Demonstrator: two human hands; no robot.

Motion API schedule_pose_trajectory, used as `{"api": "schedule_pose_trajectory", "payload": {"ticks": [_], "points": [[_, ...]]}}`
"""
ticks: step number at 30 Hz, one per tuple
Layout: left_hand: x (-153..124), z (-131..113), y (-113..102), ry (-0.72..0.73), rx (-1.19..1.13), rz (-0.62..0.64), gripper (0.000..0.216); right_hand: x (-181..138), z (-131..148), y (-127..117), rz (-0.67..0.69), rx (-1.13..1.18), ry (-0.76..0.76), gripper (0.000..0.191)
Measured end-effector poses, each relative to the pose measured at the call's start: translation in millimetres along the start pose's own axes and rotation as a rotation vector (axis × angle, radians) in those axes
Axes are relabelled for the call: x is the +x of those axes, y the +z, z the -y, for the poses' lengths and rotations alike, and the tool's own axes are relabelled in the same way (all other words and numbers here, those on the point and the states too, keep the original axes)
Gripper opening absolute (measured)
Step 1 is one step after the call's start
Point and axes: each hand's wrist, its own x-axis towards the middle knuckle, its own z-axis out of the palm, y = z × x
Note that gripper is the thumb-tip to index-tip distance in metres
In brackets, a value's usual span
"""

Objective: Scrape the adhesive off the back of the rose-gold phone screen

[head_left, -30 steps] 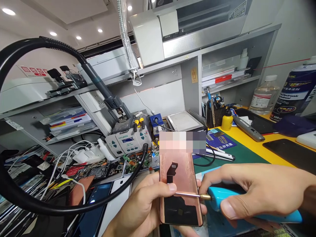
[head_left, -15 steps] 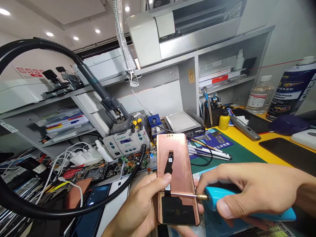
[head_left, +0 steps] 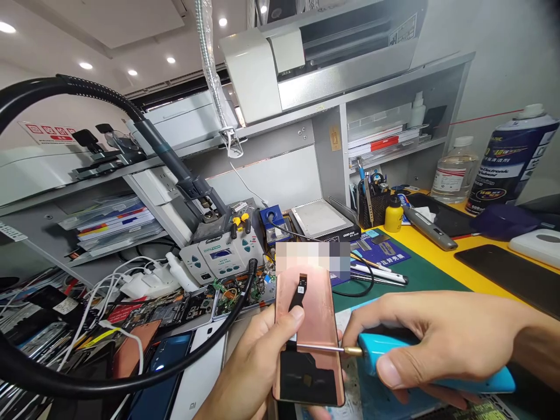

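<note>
My left hand (head_left: 258, 356) is closed round a phone display panel (head_left: 317, 315), holding it upright with its copper-coloured back towards me. The thumb presses on the black flex cable (head_left: 299, 291) near the panel's left side. In my right hand (head_left: 450, 335) is a blue-handled tool (head_left: 371, 353) with a brass collar and a thin metal shaft (head_left: 321, 348). That shaft lies level across the lower back of the panel, just above its black patch (head_left: 306, 376). The shaft's far end is by the left thumb and cannot be made out clearly. A blurred patch covers the panel's top edge.
A green mat (head_left: 437, 277) lies under the hands on a yellow bench. Behind stand a soldering station (head_left: 223, 254), a flat heating plate (head_left: 324, 219) and a yellow bottle (head_left: 394, 214). Phones and boards crowd the left. A black hose (head_left: 175, 373) loops across the left foreground.
The view has shifted slightly. The panel and the tool have moved a little to the left together, with both hands keeping their hold.
</note>
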Motion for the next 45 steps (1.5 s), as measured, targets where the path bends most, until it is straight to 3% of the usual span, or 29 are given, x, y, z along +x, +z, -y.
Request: {"api": "schedule_pose_trajectory", "payload": {"ticks": [5,10,20,45], "points": [[3.5,1.1,-4.8,0.157,0.05,-0.017,0.035,0.2,-0.4,2.1,0.005,-0.022,0.0,0.057],[3.9,0.7,-9.4,0.144,0.087,-0.042,0.034,4.2,-2.7,2.9,0.01,-0.064,0.026,0.052],[5.3,-2.0,-9.4,0.229,0.03,-0.08,0.036,4.0,-5.4,3.5,-0.024,-0.077,0.057,0.06],[8.0,-5.6,-14.7,0.173,0.021,-0.038,0.032,2.5,-0.7,6.7,0.015,-0.073,0.071,0.06]]}}
